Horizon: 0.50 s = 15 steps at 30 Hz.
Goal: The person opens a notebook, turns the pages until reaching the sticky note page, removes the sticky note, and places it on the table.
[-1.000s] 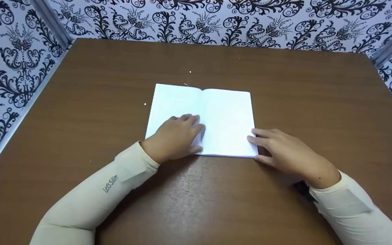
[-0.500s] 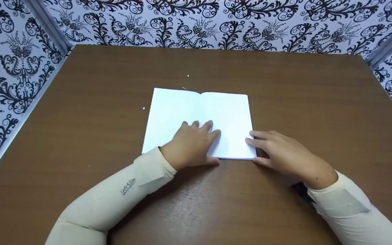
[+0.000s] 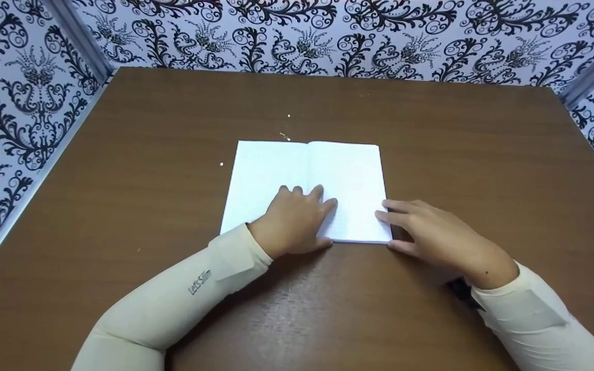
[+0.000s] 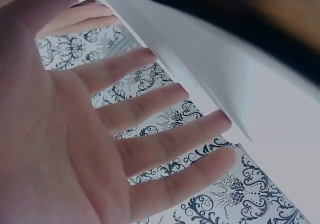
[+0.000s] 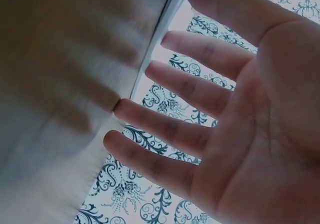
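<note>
An open notebook (image 3: 351,175) with blank-looking white pages lies flat on the brown table. My left hand (image 3: 297,219) rests across its lower middle, fingertips on the page just past the centre fold and thumb at the bottom edge. In the left wrist view the fingers (image 4: 170,139) of that hand are spread and straight, their tips on the paper. At the notebook's right edge is my right hand (image 3: 431,232), its fingertips touching the page border and its thumb near the lower right corner. The right wrist view has those fingers (image 5: 165,124) extended along the page edge.
The brown wooden table (image 3: 147,206) stretches around the notebook on all sides. A few tiny white scraps (image 3: 221,164) lie left of and behind it. Black-and-white patterned wall covering (image 3: 307,46) stands behind the table and at both sides.
My left hand has slid rightward across the notebook, from the left page to past the fold. The right hand has stayed at the right edge, and the notebook remains open.
</note>
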Each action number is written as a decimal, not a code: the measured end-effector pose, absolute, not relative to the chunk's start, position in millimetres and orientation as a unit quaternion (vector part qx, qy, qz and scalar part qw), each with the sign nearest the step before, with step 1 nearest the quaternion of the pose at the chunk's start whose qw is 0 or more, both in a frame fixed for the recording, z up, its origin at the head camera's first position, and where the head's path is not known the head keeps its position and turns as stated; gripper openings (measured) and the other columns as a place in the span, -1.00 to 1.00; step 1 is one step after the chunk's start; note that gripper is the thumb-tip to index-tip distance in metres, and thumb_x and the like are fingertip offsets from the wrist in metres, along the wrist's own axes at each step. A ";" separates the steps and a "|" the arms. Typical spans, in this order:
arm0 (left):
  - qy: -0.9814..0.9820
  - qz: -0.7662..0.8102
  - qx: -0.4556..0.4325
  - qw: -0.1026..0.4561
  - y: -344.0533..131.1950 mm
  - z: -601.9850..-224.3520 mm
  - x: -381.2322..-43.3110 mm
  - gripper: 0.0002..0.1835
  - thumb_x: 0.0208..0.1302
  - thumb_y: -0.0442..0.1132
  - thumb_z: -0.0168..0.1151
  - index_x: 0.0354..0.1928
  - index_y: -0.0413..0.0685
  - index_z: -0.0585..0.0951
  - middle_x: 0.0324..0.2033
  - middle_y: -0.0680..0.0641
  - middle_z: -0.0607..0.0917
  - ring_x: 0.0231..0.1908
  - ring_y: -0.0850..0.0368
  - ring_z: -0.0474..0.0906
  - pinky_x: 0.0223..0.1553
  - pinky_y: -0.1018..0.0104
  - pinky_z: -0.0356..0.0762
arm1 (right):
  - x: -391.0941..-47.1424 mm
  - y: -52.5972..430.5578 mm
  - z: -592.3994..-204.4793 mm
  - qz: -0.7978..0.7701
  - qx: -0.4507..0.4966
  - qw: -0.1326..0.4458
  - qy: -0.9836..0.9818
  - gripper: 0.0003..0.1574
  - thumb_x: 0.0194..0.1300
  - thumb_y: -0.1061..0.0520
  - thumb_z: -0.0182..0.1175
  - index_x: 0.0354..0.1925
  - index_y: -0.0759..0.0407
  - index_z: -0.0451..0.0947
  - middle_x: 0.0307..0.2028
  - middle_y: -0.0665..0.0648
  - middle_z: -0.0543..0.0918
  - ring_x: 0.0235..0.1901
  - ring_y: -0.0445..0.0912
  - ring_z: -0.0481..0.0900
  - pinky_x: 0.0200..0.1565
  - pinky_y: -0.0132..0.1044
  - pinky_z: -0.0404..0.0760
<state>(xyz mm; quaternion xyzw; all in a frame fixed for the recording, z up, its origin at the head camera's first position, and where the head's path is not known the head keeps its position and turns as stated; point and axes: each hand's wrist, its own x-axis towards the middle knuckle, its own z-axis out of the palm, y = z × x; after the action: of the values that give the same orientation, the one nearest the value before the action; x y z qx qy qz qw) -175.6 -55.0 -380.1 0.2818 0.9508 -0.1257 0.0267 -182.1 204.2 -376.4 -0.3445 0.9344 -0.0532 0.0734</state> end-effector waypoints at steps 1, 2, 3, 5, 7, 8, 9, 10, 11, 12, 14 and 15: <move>0.950 -0.124 0.284 0.026 -55.3 -379.6 -176.9 -0.23 0.22 0.40 0.15 0.32 0.08 0.43 0.08 -0.13 0.60 -0.15 -0.15 0.69 -0.12 -0.05 0.66 | -182.8 205.3 -375.4 -0.053 -0.343 0.073 0.935 -0.34 0.31 0.02 0.34 0.31 0.20 0.50 0.37 0.29 0.45 0.29 0.27 0.47 0.19 0.20 0.49; 0.950 -0.121 0.286 0.026 -55.6 -379.3 -178.1 -0.24 0.23 0.39 0.15 0.31 0.08 0.44 0.08 -0.13 0.59 -0.14 -0.16 0.69 -0.11 -0.06 0.65 | -183.4 206.4 -374.8 -0.052 -0.340 0.074 0.936 -0.33 0.30 0.02 0.34 0.31 0.20 0.49 0.37 0.29 0.44 0.30 0.27 0.46 0.20 0.21 0.48; 0.950 -0.118 0.287 0.025 -56.1 -379.3 -179.3 -0.25 0.22 0.38 0.16 0.30 0.08 0.44 0.08 -0.13 0.59 -0.14 -0.16 0.69 -0.10 -0.06 0.65 | -183.9 207.2 -374.7 -0.051 -0.339 0.074 0.936 -0.33 0.30 0.02 0.35 0.31 0.21 0.49 0.38 0.30 0.43 0.30 0.27 0.45 0.21 0.21 0.47; 0.950 -0.112 0.291 0.020 -57.5 -380.3 -180.8 -0.26 0.22 0.38 0.18 0.28 0.08 0.46 0.08 -0.12 0.60 -0.15 -0.16 0.68 -0.11 -0.06 0.64 | -184.3 208.0 -375.8 -0.051 -0.340 0.073 0.936 -0.32 0.30 0.01 0.35 0.31 0.21 0.48 0.38 0.30 0.42 0.30 0.27 0.45 0.22 0.21 0.46; 0.950 -0.105 0.294 0.014 -58.7 -382.5 -181.4 -0.28 0.20 0.39 0.19 0.24 0.07 0.48 0.05 -0.12 0.62 -0.17 -0.16 0.68 -0.13 -0.06 0.64 | -184.1 208.1 -377.6 -0.052 -0.342 0.072 0.936 -0.31 0.29 0.01 0.35 0.32 0.22 0.48 0.39 0.30 0.42 0.30 0.27 0.45 0.22 0.20 0.46; 0.950 -0.103 0.293 0.012 -59.0 -383.3 -181.1 -0.28 0.20 0.39 0.19 0.23 0.07 0.49 0.04 -0.12 0.62 -0.18 -0.16 0.68 -0.14 -0.06 0.64 | -183.9 208.1 -378.7 -0.052 -0.344 0.070 0.935 -0.31 0.29 0.01 0.35 0.32 0.21 0.48 0.38 0.30 0.42 0.30 0.27 0.45 0.22 0.20 0.47; 0.951 -0.102 0.292 0.009 -59.2 -384.0 -180.5 -0.27 0.19 0.40 0.19 0.23 0.07 0.49 0.04 -0.12 0.62 -0.18 -0.16 0.68 -0.14 -0.05 0.64 | -183.7 208.0 -379.6 -0.052 -0.346 0.068 0.934 -0.31 0.29 0.01 0.35 0.32 0.21 0.48 0.38 0.30 0.43 0.30 0.27 0.46 0.22 0.20 0.47; 0.952 -0.100 0.291 0.008 -59.3 -384.6 -179.8 -0.27 0.19 0.41 0.19 0.23 0.07 0.50 0.03 -0.11 0.63 -0.19 -0.16 0.68 -0.14 -0.05 0.64 | -183.5 207.9 -380.3 -0.053 -0.348 0.065 0.934 -0.31 0.29 0.00 0.35 0.31 0.21 0.48 0.38 0.30 0.43 0.29 0.27 0.46 0.21 0.19 0.47; 0.952 -0.099 0.289 0.007 -59.2 -385.2 -179.2 -0.26 0.19 0.41 0.18 0.23 0.07 0.50 0.03 -0.11 0.63 -0.19 -0.16 0.68 -0.14 -0.05 0.64 | -183.4 207.9 -380.9 -0.052 -0.349 0.063 0.933 -0.31 0.28 0.00 0.36 0.31 0.20 0.49 0.37 0.30 0.44 0.29 0.26 0.47 0.21 0.18 0.48; 0.953 -0.098 0.287 0.007 -59.1 -385.7 -178.6 -0.26 0.19 0.42 0.18 0.24 0.08 0.50 0.03 -0.11 0.63 -0.18 -0.16 0.68 -0.14 -0.05 0.63 | -183.1 208.0 -381.1 -0.052 -0.352 0.060 0.932 -0.31 0.28 0.00 0.36 0.31 0.20 0.49 0.37 0.30 0.45 0.28 0.26 0.48 0.20 0.18 0.49; 0.954 -0.095 0.285 0.005 -59.0 -386.6 -177.3 -0.25 0.19 0.42 0.18 0.26 0.09 0.50 0.05 -0.11 0.63 -0.17 -0.15 0.68 -0.13 -0.05 0.63 | -182.9 208.3 -381.2 -0.050 -0.357 0.052 0.931 -0.31 0.27 0.00 0.37 0.29 0.21 0.51 0.36 0.30 0.46 0.26 0.26 0.49 0.18 0.17 0.50; 0.954 -0.094 0.284 0.004 -59.1 -386.9 -176.9 -0.26 0.19 0.41 0.18 0.25 0.09 0.50 0.05 -0.11 0.63 -0.17 -0.15 0.68 -0.13 -0.05 0.63 | -182.9 208.5 -381.4 -0.049 -0.359 0.049 0.931 -0.31 0.26 0.00 0.37 0.29 0.21 0.51 0.35 0.30 0.47 0.26 0.26 0.50 0.18 0.16 0.51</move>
<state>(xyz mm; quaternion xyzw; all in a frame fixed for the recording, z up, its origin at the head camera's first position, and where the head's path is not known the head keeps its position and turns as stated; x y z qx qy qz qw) -176.9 -59.1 -386.9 0.2844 0.9541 -0.0936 0.0040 -182.9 208.5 -381.4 -0.3592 0.9307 -0.0492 0.0492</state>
